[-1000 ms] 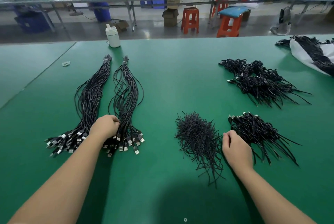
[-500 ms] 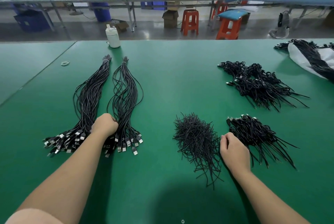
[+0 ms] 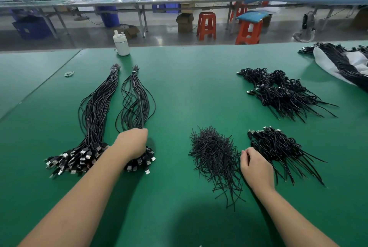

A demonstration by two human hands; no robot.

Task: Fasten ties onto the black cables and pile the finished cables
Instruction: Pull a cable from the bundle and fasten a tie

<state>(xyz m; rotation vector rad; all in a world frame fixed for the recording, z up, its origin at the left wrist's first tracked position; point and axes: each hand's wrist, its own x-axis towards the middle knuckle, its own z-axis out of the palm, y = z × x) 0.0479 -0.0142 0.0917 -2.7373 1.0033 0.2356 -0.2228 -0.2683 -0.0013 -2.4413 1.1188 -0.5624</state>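
Pointing plugs-nearward, cable bundle [image 3: 137, 97] lengthwise

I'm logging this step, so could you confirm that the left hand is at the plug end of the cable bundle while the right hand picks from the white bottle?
Not quite. The head view shows the right hand at the pile of black ties; the white bottle stands untouched at the table's far edge. The left hand is indeed at the cable bundle's plug end.

left hand [image 3: 131, 143] fingers curled, right hand [image 3: 256, 165] loosely curled
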